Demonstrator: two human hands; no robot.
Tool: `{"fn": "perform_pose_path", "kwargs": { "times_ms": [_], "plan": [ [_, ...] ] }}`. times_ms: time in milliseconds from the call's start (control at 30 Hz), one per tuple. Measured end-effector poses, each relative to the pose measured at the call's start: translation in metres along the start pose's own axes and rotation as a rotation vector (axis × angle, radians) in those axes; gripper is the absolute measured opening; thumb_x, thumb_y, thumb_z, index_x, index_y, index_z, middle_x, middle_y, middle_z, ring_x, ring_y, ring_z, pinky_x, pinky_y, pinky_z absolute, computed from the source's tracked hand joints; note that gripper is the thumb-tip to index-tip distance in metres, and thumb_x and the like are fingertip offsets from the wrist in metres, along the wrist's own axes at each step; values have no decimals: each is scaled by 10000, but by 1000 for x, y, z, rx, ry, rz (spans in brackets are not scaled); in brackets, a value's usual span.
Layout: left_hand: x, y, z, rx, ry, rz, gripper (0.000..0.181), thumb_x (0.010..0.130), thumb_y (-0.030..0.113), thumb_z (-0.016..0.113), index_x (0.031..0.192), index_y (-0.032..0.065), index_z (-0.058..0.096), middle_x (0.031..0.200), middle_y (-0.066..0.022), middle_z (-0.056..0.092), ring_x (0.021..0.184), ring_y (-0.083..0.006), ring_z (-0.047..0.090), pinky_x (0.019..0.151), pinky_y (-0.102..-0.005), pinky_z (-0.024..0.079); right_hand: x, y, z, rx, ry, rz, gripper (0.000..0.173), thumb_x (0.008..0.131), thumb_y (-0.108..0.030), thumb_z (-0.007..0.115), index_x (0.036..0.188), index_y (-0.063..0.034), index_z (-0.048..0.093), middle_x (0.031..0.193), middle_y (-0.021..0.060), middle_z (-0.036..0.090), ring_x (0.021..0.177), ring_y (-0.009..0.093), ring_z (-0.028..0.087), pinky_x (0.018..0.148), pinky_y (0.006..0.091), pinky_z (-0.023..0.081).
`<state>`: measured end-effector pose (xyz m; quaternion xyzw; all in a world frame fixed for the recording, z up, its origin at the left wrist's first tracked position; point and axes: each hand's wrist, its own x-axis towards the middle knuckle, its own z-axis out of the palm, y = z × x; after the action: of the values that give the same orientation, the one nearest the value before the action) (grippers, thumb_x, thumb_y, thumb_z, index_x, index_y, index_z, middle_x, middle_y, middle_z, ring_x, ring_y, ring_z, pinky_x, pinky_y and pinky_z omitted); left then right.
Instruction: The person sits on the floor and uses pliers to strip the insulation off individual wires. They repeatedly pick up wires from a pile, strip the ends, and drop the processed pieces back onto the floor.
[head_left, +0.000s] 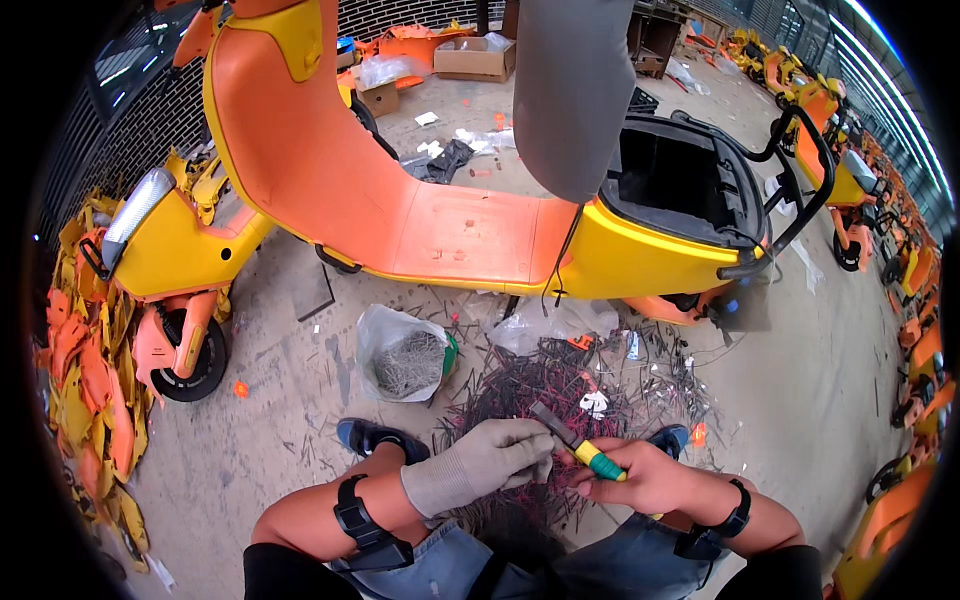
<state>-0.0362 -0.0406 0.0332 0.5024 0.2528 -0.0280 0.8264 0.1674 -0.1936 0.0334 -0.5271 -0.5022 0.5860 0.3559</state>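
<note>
My left hand (487, 461), in a grey knit glove, has its fingers and thumb pinched together; whatever lies between them is too small to make out. Bare, my right hand (626, 476) grips a knife-like tool (577, 442) by its handle wrapped in yellow and green tape; the dark, wide blade points up towards the gloved fingers. Under both hands lies a heap of black and dark red wire or sheathing scraps (517, 390). Beyond my left hand stands a bucket lined with a white plastic bag (375, 322), holding many thin silvery strands (409, 365).
An orange and yellow scooter body (465, 232) spans the view ahead, with a grey seat (574, 90) raised. Scooter panels (97, 375) pile up at the left; more scooters (817, 135) line the right. Cardboard boxes (476, 64) and plastic sheets lie behind.
</note>
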Motion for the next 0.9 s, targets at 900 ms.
{"fn": "perform_pose_path", "kwargs": {
  "times_ms": [900],
  "plan": [
    [17, -3, 0, 115, 1, 5, 307, 1051, 276, 479, 1012, 5, 616, 827, -45, 637, 609, -83, 507, 554, -226, 407, 5, 23, -6, -171, 149, -103, 138, 837, -79, 726, 903, 36, 688, 983, 128, 700, 802, 239, 694, 716, 314, 537]
  ]
}}
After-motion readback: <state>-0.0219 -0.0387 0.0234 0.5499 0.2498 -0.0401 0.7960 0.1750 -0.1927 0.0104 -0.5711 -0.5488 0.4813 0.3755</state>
